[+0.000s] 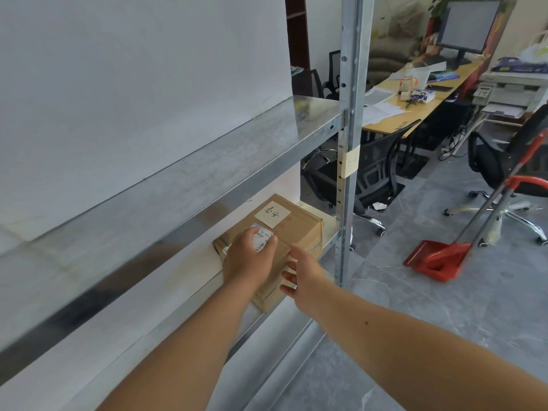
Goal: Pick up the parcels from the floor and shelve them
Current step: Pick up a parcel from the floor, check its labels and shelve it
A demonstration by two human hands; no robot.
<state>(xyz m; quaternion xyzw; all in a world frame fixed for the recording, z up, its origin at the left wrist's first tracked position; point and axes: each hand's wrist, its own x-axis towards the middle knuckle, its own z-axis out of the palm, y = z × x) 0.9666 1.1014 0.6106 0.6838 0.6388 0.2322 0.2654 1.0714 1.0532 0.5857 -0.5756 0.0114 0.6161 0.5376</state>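
- Parcel [296, 229]: brown cardboard carton, taped at the seams. It lies flat on the lower shelf [329, 225] of a metal rack, directly under the left hand and just ahead of the right hand.
- Left hand [249, 253]: palm down on the carton's top, fingers lightly bent and resting on it. As far as can be seen, none is hooked round an edge. It presses rather than grips.
- Right hand [302, 274]: spread wide and holding nothing. Its straight fingers [287, 274] are against the carton's near side, or a hair short of it.
- Barcode label [262, 237]: white sticker, half hidden beneath the left hand's fingertips.
- Handwritten label [272, 214]: pale square on the top face, just beyond the left hand.
- Position: the near corner sits below the right hand's fingers, close to the shelf's front lip. Whether it overhangs cannot be told.
- Handling, by judgement: the walls look stiff, so the carton should slide as one piece under a flat push. Its modest bulk suggests light to middling weight.
- Surface, by judgement: bare card gives a fair grip, but the tape and glossy sticker are slicker.
- Where to take hold, by judgement: two opposite side faces, palms flat, or a palm on the near face for pushing. Keep off the label edges, which could peel.
- Upper shelf [207, 173]: galvanised board above both hands, leaving limited headroom for a lift.
- Upright post [351, 114]: to the right of the right hand, marking the end of the bay.
- Red dustpan [436, 259]: on the floor, well to the right of the right hand.
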